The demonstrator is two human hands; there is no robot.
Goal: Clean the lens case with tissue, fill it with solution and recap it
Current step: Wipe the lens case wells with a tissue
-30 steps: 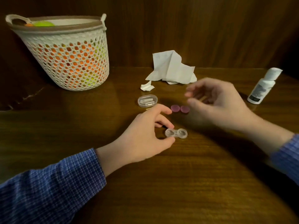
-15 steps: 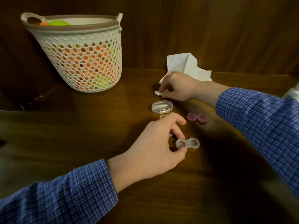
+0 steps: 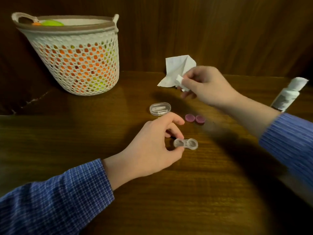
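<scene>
On dark wood surface [image 3: 169,192], near centre: lens case [image 3: 186,144] lying uncapped, both wells exposed. Left hand [image 3: 152,146] pinching left end of case between thumb and fingertip — grip closed on it, pinning it in place as half a second before. Two purple caps [image 3: 195,118] set just behind, apart from case. Right hand [image 3: 206,85] now raised off surface, grip pinched on small tissue wad [image 3: 181,82]; half a second earlier was down at that wad beside larger crumpled tissue [image 3: 177,70]. Larger tissue left at back. Solution bottle [image 3: 288,94] standing far right, untouched. Clear oval container [image 3: 160,108] behind left hand; mesh basket [image 3: 74,55] far left. Judged: tissue pick-up complete — wiping of wells next, filling and recapping outstanding.
</scene>
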